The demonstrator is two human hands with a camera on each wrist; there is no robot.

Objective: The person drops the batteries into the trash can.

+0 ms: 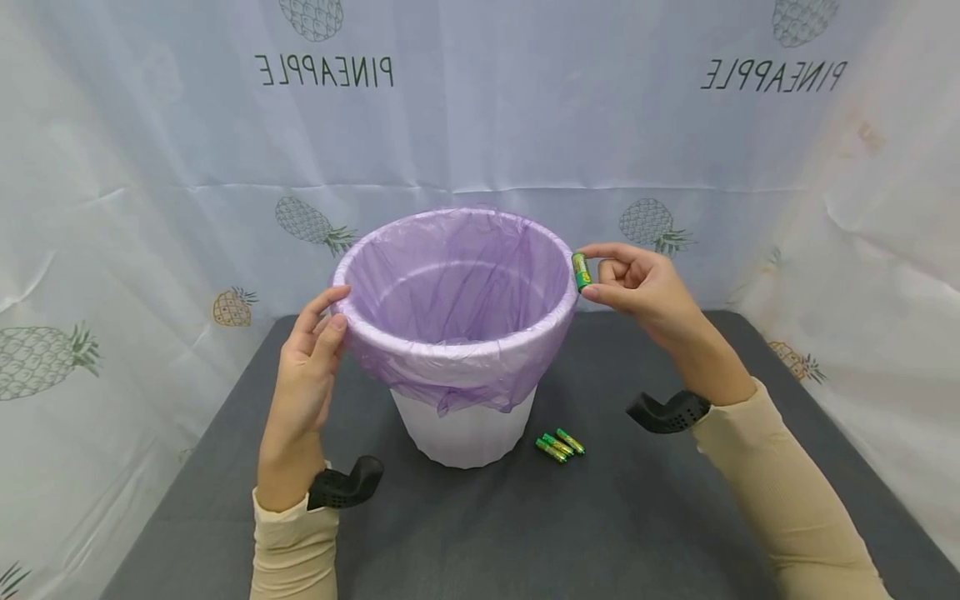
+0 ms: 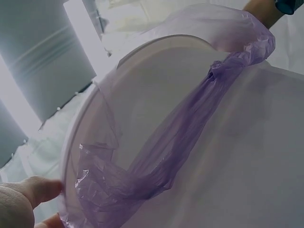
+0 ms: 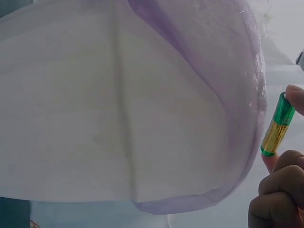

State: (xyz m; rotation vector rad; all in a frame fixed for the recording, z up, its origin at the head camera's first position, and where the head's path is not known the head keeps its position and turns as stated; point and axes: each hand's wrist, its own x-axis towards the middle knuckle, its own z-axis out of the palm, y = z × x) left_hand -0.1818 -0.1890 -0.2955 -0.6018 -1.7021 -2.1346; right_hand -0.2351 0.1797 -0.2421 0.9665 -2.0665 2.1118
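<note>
A white trash can (image 1: pixel 461 429) stands on the dark table, its rim lined with a thin purple plastic bag (image 1: pixel 450 367). My left hand (image 1: pixel 303 375) holds the can's rim at the left, thumb and fingertips against the bag-covered edge. In the left wrist view the thumb (image 2: pixel 45 190) touches the rim. Beside the rim's right side, my right hand (image 1: pixel 637 283) pinches a green and gold battery (image 1: pixel 581 272) end to end between thumb and index finger. The right wrist view shows this battery (image 3: pixel 278 124) close to the bag's outer edge, the other fingers curled.
Three more green and gold batteries (image 1: pixel 558 446) lie side by side on the dark table (image 1: pixel 465 533), right of the can's base. White curtains (image 1: pixel 480 125) printed with pineapples hang behind and at both sides. A black device (image 1: pixel 348 486) is strapped to each wrist.
</note>
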